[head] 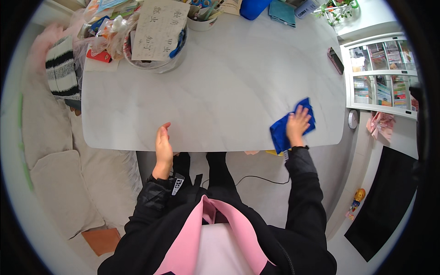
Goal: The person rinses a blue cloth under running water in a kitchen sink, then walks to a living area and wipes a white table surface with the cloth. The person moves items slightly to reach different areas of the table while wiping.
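My right hand point(297, 125) lies flat on a blue cloth point(281, 132), fingers slightly spread, near the front right corner of the white marbled table point(220, 92). Part of the cloth reaches the table's front edge. Whether the fingers pinch the cloth cannot be told. My left hand point(164, 147) is raised at the table's front edge, left of the middle, seen from its side and holding nothing. Its fingers point away from me, and the thumb shows beside them.
At the back left stand a round basket point(154, 67) with a written cardboard sheet point(160, 31), plastic bags and a pen container point(202, 24). A folded teal cloth point(282, 13) lies at the back, a phone point(335, 61) by the right edge. A sofa point(99, 172) is at left.
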